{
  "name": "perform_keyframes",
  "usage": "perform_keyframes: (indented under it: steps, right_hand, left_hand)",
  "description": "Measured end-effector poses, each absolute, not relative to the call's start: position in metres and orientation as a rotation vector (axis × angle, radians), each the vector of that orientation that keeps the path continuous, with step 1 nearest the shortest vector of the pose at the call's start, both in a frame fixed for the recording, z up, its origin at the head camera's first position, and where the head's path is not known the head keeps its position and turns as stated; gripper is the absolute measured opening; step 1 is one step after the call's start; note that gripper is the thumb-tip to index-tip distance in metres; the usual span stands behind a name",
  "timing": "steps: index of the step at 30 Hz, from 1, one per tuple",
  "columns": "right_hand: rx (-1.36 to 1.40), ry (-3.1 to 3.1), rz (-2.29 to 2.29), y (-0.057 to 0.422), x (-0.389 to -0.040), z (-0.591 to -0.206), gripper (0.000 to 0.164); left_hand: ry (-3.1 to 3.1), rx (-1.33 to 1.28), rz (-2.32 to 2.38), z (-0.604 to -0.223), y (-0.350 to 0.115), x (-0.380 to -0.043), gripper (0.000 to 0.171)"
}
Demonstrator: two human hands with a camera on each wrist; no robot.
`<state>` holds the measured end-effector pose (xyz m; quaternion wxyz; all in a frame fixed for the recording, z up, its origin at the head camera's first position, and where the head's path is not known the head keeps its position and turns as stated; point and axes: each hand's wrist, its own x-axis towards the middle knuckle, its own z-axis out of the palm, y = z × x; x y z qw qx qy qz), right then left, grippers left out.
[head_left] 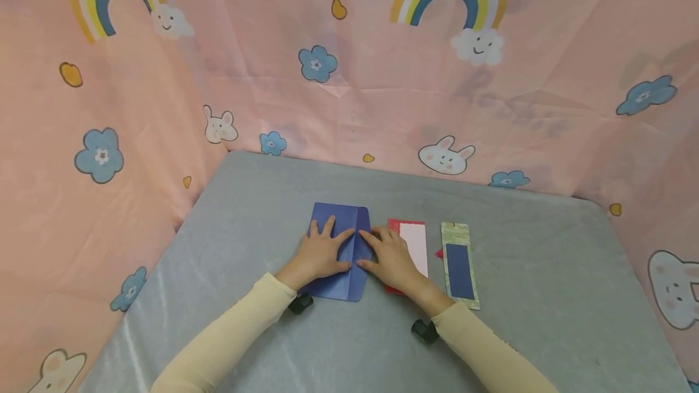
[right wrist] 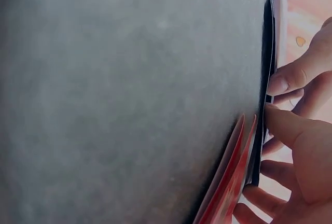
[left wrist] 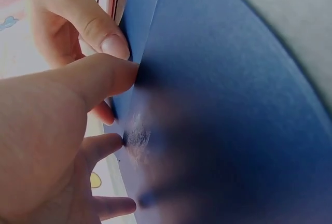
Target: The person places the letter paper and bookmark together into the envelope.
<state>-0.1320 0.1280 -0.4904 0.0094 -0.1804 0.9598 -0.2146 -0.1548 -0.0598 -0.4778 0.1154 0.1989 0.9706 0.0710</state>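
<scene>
A blue envelope [head_left: 335,213] lies flat on the table, its flap [head_left: 363,218] with rounded corners spread out to the right. My left hand [head_left: 319,255] rests on the envelope's body, fingers spread and fingertips near the crease. From the other side, my right hand [head_left: 394,261] touches the flap with thumb and fingertips close to the same crease. Blue paper [left wrist: 218,53] and its fold line fill much of the left wrist view. Under and beside the right hand lies a red card [head_left: 391,223] with a white panel [head_left: 416,250]; my wrist partly covers it.
Right of the red card lies a narrow green patterned card [head_left: 455,233] with a dark blue panel [head_left: 460,272] and a small red piece [head_left: 439,254] at its left edge. Grey cloth covers the table [head_left: 519,296]. A pink printed curtain [head_left: 349,108] hangs behind and at the sides.
</scene>
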Motion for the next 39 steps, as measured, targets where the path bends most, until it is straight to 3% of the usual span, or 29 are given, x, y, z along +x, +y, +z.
perform_keyframes:
  steps: [28,39]
  right_hand:
    - [-0.534,2.988,-0.674,0.129,-0.132,-0.496,0.068]
    - [-0.539,2.98,-0.691,0.13,-0.132,-0.496,0.068]
  left_hand:
    - [2.842,0.567,0.265,-0.47,-0.057,-0.161,0.075]
    - [2.952,0.609,0.308,-0.476,-0.055,-0.162,0.067]
